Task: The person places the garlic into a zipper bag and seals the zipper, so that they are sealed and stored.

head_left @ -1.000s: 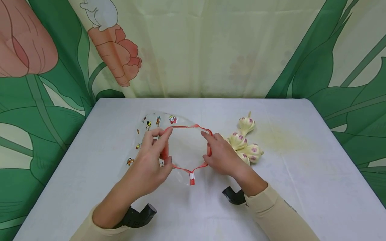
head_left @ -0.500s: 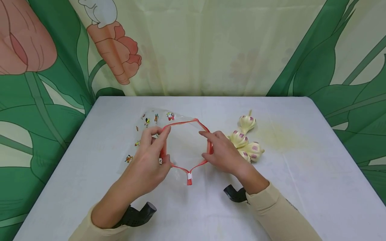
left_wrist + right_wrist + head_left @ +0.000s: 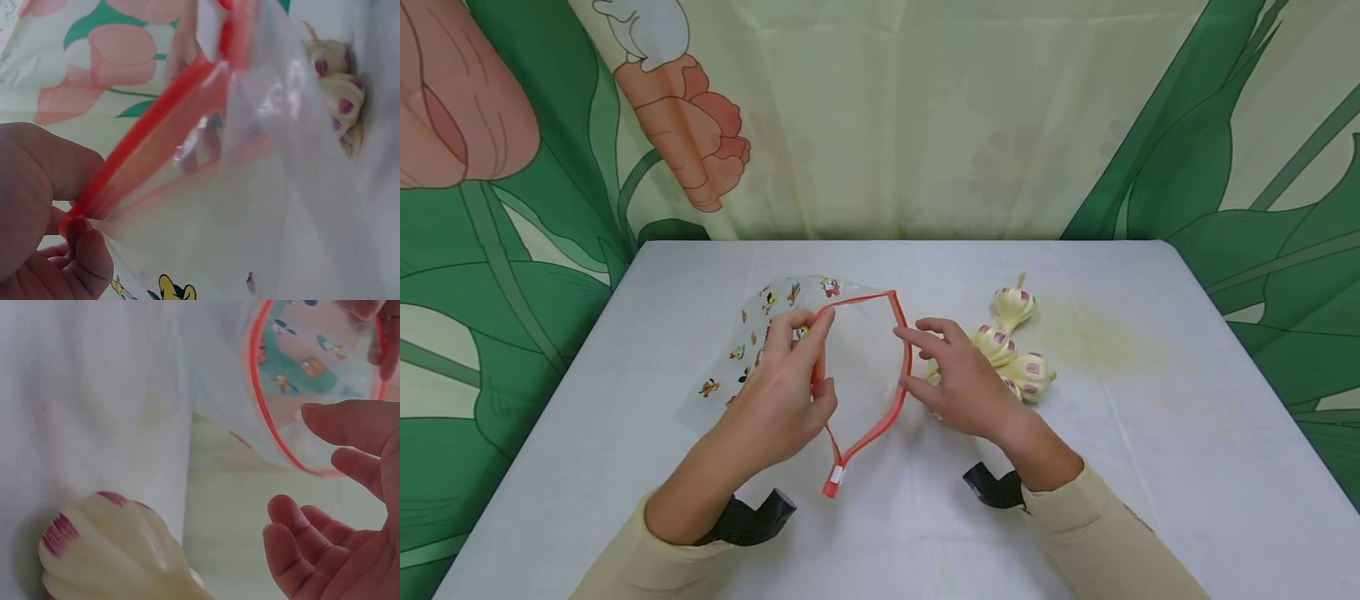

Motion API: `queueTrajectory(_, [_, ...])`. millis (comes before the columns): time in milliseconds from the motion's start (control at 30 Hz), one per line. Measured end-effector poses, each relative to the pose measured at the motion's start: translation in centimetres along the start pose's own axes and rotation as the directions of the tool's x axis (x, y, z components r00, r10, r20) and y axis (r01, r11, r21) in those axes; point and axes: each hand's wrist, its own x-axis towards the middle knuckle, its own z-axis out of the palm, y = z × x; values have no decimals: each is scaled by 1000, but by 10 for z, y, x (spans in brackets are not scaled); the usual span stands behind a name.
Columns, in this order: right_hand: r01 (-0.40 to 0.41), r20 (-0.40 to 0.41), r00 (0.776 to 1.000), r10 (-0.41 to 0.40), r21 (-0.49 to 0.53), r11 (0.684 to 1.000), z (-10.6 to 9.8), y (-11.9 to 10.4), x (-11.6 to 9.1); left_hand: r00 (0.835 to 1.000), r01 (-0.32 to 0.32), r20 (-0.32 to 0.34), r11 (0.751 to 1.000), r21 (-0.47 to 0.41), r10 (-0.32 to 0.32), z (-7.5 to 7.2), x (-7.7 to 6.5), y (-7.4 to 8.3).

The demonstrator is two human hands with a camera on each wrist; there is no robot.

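The bag (image 3: 748, 333) is clear, scattered with small cartoon figures in yellow, black, orange, red and blue, and its rim (image 3: 880, 429) is bright orange-red, with a white tab (image 3: 837, 475) near the red end. The garlic bulbs (image 3: 1028, 377) are creamy pale yellow, marked with streaky purple patches. The table (image 3: 1195, 433) is white with a faint yellowish stain (image 3: 1097, 342). Behind it, the pale yellow-green curtain (image 3: 940, 125) carries big green leaves, a pink tulip, an orange carrot and a white animal. Both sleeves (image 3: 643, 554) are plain beige, and the wrist devices (image 3: 756, 521) are black
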Motion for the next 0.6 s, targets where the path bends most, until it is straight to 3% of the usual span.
queueTrajectory(267, [-27,-47,999,27,-1,1000,-20,7,-13,997,71,1,997,11,-71,4,4,-5])
queueTrajectory(467, [-60,-78,995,57,-46,997,-30,18,-23,991,131,-46,988,86,-127,12,5,-6])
queueTrajectory(600, [-77,-80,994,72,-58,995,-34,24,-30,985,171,-42,980,106,-167,17,6,-8])
